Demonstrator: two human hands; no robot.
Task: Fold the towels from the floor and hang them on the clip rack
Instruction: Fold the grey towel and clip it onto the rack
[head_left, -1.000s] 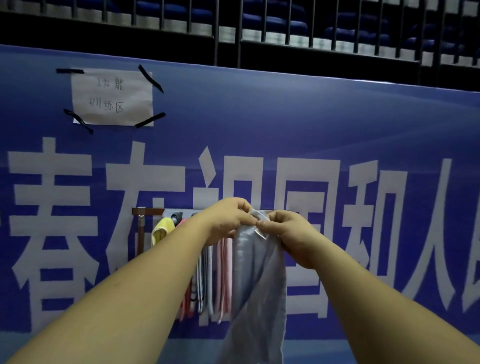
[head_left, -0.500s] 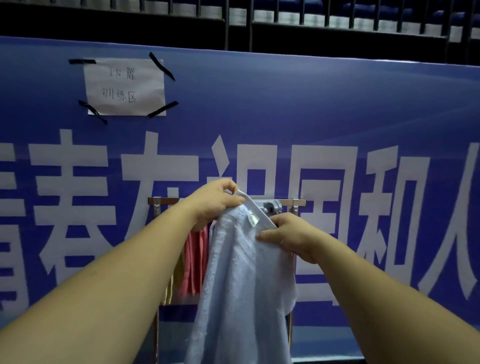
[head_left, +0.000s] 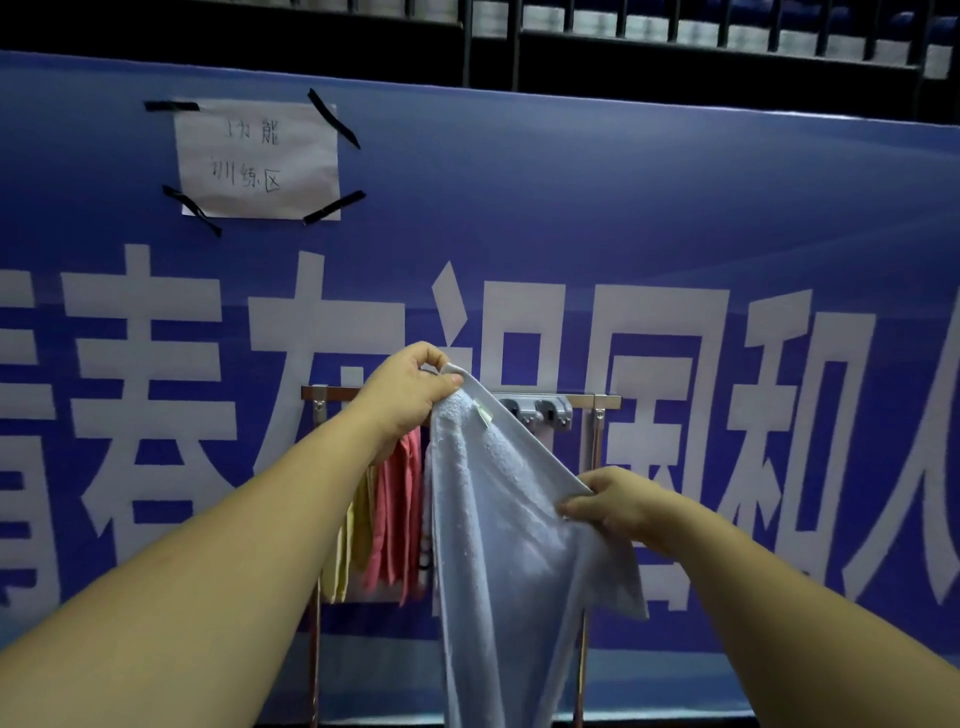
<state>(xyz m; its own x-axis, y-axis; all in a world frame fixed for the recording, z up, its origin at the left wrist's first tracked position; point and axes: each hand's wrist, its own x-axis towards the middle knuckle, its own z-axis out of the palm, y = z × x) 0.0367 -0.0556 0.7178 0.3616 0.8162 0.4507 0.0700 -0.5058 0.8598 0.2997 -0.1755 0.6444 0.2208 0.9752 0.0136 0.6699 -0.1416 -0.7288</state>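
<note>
High on the left, a paper notice (head_left: 257, 158) is fixed with strips of black tape to a blue banner (head_left: 597, 208) printed with large white characters. Below it stands the clip rack (head_left: 332, 391), a metal bar on two thin posts in front of the banner. A yellow towel (head_left: 345, 551) hangs from the rack's left part, with a pink towel (head_left: 397, 519) just beside it on the right. Both are partly hidden by the left forearm.

The left hand (head_left: 410, 395) is raised to the level of the bar, thumb and fingers pinching the top corner of a pale blue towel (head_left: 498, 545). This towel slopes down from that corner and hangs in front of the rack, with a small label (head_left: 484, 415) near its upper edge. Just right of the corner, two grey clips (head_left: 537, 413) on the bar hold nothing. Lower and further right, the right hand (head_left: 613, 501) grips the towel's sloping edge, fingers curled round the cloth, which drapes below it.
</note>
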